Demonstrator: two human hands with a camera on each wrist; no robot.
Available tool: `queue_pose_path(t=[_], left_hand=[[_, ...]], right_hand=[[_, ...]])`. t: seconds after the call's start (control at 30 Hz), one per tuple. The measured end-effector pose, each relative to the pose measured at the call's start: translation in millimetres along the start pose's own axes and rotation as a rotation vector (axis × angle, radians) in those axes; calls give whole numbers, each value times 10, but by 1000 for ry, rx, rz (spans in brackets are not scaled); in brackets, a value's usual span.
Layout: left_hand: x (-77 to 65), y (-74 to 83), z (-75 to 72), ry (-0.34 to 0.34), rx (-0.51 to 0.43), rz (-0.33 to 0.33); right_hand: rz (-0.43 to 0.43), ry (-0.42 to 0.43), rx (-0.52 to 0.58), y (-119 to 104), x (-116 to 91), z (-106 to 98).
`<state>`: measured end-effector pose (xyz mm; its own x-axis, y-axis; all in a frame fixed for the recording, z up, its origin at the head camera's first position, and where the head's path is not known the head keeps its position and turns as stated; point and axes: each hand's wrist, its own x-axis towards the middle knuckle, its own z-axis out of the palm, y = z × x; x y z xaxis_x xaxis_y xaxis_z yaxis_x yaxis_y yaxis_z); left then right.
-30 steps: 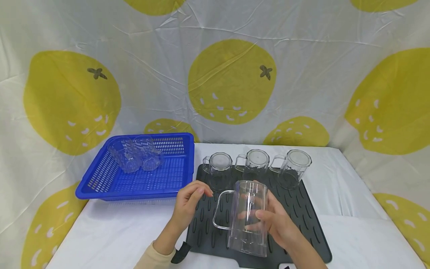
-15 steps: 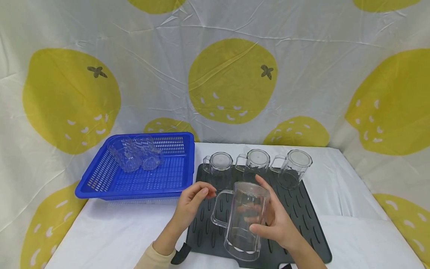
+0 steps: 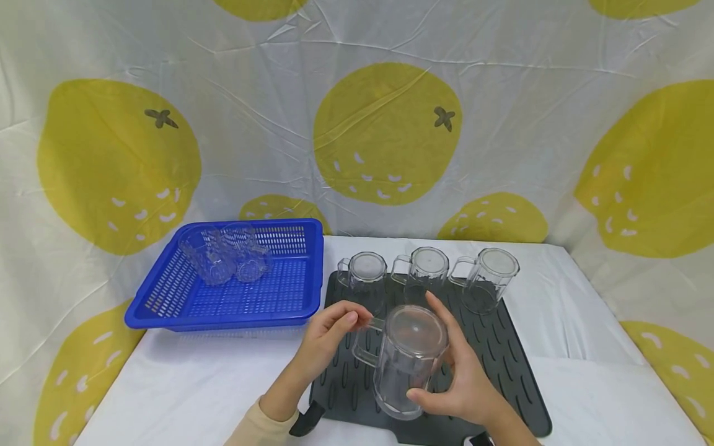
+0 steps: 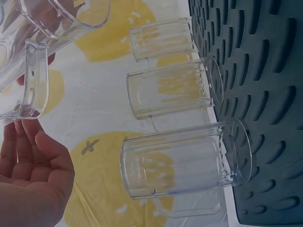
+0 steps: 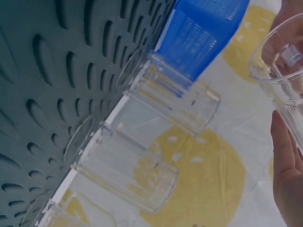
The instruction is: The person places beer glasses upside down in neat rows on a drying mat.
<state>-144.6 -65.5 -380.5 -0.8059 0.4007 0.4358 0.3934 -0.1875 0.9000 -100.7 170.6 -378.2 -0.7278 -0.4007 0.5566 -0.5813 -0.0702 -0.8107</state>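
Now mug [image 3: 411, 365] more upright, left hand [image 3: 329, 339] at handle [image 3: 364, 357]

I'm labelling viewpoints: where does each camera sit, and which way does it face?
Head: on the head, facing forward and down at the held mug, mat and basket; left hand and right hand show.
Left wrist: on that wrist, facing standing mugs and mat, sideways; left hand at lower left, right hand partly above.
Right wrist: on that wrist, facing mat, standing mugs and basket, tilted; right hand at right edge, left hand partly above.
Both wrist views share the held mug.
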Motion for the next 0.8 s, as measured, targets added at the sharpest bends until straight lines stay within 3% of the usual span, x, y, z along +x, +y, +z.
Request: queue_pose_path(t=[0.27, 0.4, 0.53, 0.8], left_hand=[[30, 12, 47, -71, -90, -9], [37, 4, 68, -115, -101, -31], [52, -20, 95, -175, -112, -12], [67, -46, 181, -218, -111, -125]], right_hand=[[19, -27, -51, 53, -16, -12], [17, -39, -55, 74, -20, -25], [4, -52, -61, 18, 0, -26], [7, -86, -79, -161, 49, -20]])
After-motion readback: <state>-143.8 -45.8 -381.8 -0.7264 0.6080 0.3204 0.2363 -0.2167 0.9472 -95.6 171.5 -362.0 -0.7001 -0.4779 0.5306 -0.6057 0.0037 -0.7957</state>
